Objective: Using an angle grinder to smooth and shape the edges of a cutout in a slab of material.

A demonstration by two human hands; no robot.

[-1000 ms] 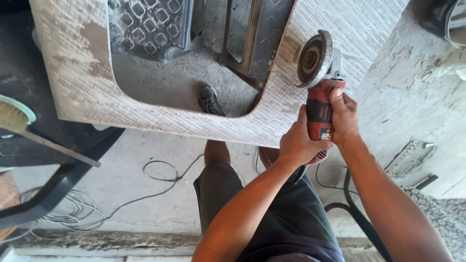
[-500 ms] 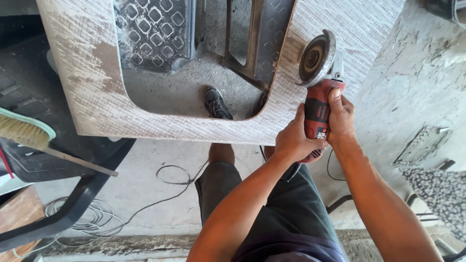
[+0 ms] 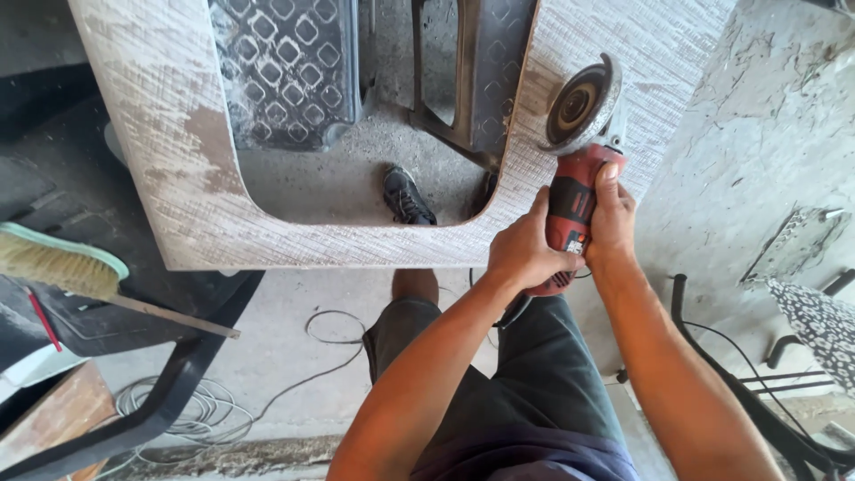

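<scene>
Two hands grip one red angle grinder (image 3: 570, 209) at about two o'clock from the middle of the view. The left hand (image 3: 524, 252) is curled tight around the left side of the grinder's body, fingers wrapped over it. The right hand (image 3: 613, 223) is closed on the right side, its thumb lying along the top toward the guard. The grinding disc (image 3: 577, 105) sits at the twelve o'clock end of the tool, tilted on edge against the pale, scratched stone slab (image 3: 178, 178), just beside the slab's large rounded cutout. Through the cutout a dark shoe (image 3: 407, 196) shows on the dusty floor. At nine o'clock lies a brush (image 3: 62, 263) with tan bristles, and at seven o'clock a coil of cable (image 3: 200, 410) rests on the concrete.
</scene>
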